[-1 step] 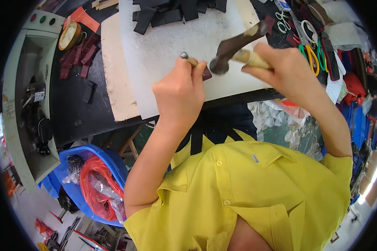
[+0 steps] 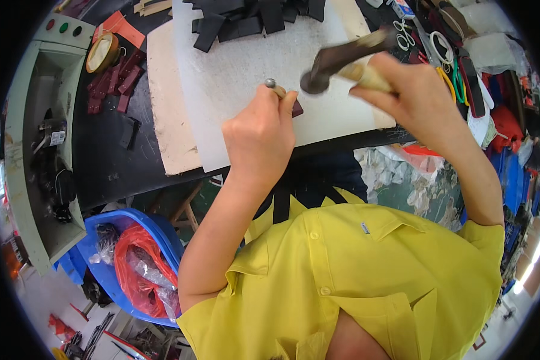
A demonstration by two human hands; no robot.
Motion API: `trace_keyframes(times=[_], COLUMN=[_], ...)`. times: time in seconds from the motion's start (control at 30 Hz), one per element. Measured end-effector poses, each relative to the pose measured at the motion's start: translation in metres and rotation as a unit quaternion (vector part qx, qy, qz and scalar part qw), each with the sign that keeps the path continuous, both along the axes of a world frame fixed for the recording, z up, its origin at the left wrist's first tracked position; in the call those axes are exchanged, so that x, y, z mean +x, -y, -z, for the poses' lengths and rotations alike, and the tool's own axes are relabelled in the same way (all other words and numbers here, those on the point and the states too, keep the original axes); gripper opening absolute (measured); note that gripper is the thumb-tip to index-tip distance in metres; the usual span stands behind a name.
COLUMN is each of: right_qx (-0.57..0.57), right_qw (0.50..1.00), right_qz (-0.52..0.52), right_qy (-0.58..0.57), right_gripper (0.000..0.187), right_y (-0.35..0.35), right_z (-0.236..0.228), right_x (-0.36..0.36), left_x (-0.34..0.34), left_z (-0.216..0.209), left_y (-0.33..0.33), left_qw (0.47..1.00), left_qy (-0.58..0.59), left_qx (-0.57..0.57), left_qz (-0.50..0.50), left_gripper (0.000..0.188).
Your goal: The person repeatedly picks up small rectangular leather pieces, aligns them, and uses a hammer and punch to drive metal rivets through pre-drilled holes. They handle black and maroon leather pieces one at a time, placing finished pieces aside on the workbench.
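White sheet [image 2: 246, 63]: beneath left hand [image 2: 258, 133]
Left hand: closed around metal-capped tool [image 2: 272, 85]
Right hand [image 2: 415, 91]: gripping a hammer [image 2: 333, 61]
Maroon piece [image 2: 297, 108]: between hands, nearer left

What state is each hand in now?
Left hand: closed, holding a slim tan tool with round metal top.
Right hand: closed, holding a hammer with dark metal head and pale handle.

Left grip [image 2: 259, 135] clenched, right grip [image 2: 413, 93] raised and curled, bare forearms [image 2: 216, 231] angled inward.
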State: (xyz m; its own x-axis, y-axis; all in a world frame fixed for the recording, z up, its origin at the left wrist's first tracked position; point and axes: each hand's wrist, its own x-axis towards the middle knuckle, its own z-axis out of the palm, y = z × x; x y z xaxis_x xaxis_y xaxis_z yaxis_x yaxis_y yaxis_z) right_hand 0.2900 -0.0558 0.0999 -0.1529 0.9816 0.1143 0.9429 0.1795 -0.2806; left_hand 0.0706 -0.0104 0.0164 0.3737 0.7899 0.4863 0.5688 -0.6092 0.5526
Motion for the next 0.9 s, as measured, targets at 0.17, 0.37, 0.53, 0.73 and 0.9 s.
trace_keyframes(times=[0.17,0.37,0.53,0.73,0.9], right_qx=[0.085,0.034,0.038,-0.013,-0.029], right_qw=[0.854,0.998,0.996,0.997,0.994], right_qz=[-0.025,-0.025,-0.076,-0.082,-0.095], right_qy=[-0.513,0.049,0.041,0.003,0.033], right_gripper=[0.034,0.021,0.033,0.030,0.028], right_y=[-0.004,-0.018,0.005,0.009,0.007], right_z=[-0.064,-0.050,-0.002,0.022,0.018], right_x=[0.010,0.002,-0.001,-0.015,-0.016], left_x=[0.004,0.003,0.001,-0.003,-0.013], left_z=[-0.006,-0.005,-0.005,-0.007,-0.007], left_y=[0.002,-0.004,-0.001,0.004,-0.004], left_qw=[0.999,0.998,0.999,0.999,0.948], left_qy=[-0.020,-0.048,0.004,-0.038,0.209], left_qx=[0.017,0.022,0.005,-0.019,-0.240], left_qz=[0.027,0.038,0.034,0.016,0.004], left_gripper=[0.020,0.017,0.009,0.006,0.008])
